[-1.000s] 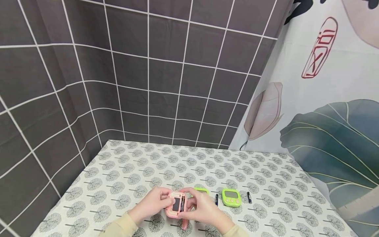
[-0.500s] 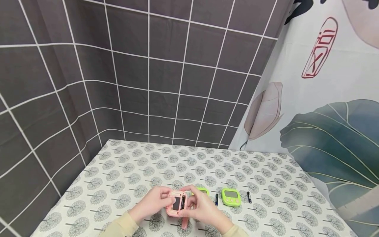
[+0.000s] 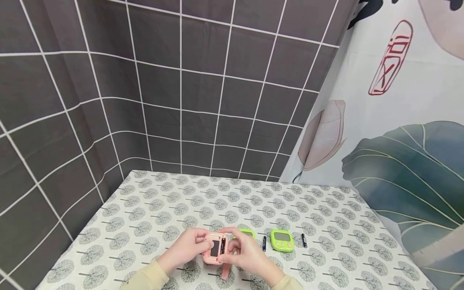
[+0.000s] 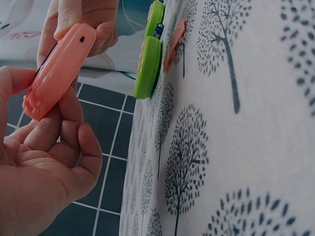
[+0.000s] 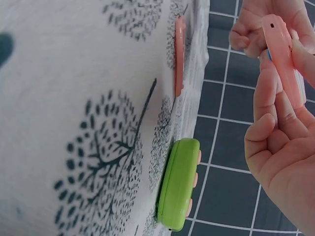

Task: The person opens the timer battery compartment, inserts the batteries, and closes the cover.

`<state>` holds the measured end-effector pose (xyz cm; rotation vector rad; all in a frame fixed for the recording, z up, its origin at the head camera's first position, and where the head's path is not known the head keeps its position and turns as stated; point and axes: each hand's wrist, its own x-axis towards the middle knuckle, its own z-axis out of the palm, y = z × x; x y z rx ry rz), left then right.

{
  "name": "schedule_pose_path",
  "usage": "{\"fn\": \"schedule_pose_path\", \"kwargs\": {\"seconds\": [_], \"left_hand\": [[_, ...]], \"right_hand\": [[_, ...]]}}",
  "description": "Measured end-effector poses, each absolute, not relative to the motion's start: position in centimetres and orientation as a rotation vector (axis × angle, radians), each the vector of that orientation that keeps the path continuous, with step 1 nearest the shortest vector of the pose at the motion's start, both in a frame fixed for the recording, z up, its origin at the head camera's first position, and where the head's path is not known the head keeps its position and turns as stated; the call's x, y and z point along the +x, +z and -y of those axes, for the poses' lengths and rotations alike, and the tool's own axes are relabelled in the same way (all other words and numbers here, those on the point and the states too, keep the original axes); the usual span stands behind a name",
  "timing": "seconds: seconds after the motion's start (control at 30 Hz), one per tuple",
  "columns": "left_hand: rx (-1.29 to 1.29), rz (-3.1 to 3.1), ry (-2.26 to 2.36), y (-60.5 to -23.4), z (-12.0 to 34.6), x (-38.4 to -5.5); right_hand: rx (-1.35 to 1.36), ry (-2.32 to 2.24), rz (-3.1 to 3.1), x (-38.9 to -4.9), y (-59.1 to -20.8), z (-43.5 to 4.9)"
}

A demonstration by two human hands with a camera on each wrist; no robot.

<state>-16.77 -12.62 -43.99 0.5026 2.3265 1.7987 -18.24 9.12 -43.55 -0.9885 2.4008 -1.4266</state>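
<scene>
Held above the table is a small pink device (image 3: 214,249), like a digital timer, with a dark rectangular panel and an uncovered narrow slot. Something dark lies in that slot, probably a battery. My left hand (image 3: 190,246) grips its left side, thumb on the face and fingers underneath, as the left wrist view shows. At the right side, my right hand (image 3: 251,253) pinches it between thumb and fingers beside the slot. Below lies a flat pink strip (image 3: 225,272) on the cloth, perhaps a cover. Both wrist views show the pink body edge-on.
A green timer (image 3: 282,241) with a grey screen lies right of my hands. Another green one (image 3: 248,232) is partly hidden behind my right hand. Two small dark cylinders, one bluish (image 3: 264,243) and one black (image 3: 304,240), lie near them on the tree-patterned cloth (image 3: 163,201).
Both hands keep the pink device in nearly the same place. My right thumb has shifted slightly up its lower right edge.
</scene>
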Motion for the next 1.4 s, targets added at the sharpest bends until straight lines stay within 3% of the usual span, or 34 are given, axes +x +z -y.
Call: {"fn": "schedule_pose_path", "kwargs": {"seconds": [0.37,1.07,1.4], "left_hand": [[0.463,-2.351,1.811,-44.2,12.9,-16.6],[0.399,-2.401,1.766,-44.5,13.1,-16.6],[0.429,-2.41,1.769,-44.5,13.3,-16.6]], "right_hand": [[-0.917,-1.403,-2.433,-17.9,-43.7,-8.9],[-0.993,-0.614,-2.778,-16.9,-44.3,-8.2],[-1.026,-0.558,-2.789,-17.1,-44.8,-8.0]]}}
